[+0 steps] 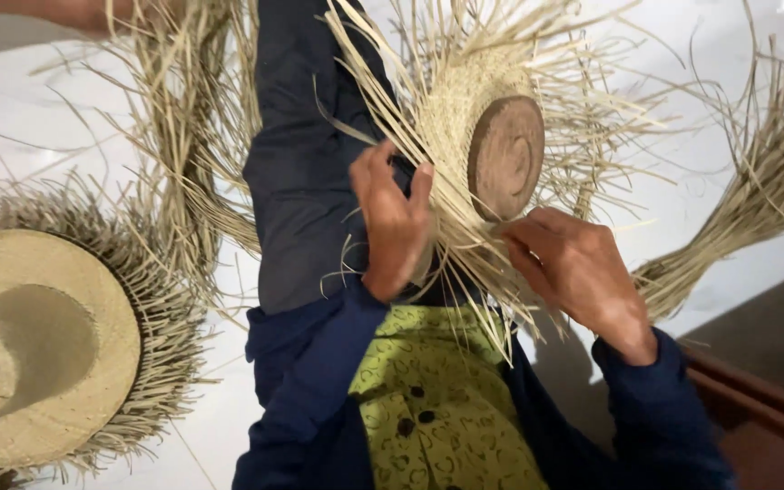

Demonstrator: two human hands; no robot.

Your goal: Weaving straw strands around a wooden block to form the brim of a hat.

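Two hands, left hand (394, 222) and right hand (573, 268), pinch straw strands of unfinished hat (465, 118).

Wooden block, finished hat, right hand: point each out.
Wooden block (506, 156): head view, centre of its round face.
Finished hat (38, 349): head view, on its crown.
Right hand (575, 268): head view, back of the hand.

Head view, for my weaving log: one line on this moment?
left hand: grips straw strands | right hand: pinches strands | unfinished hat on wooden block
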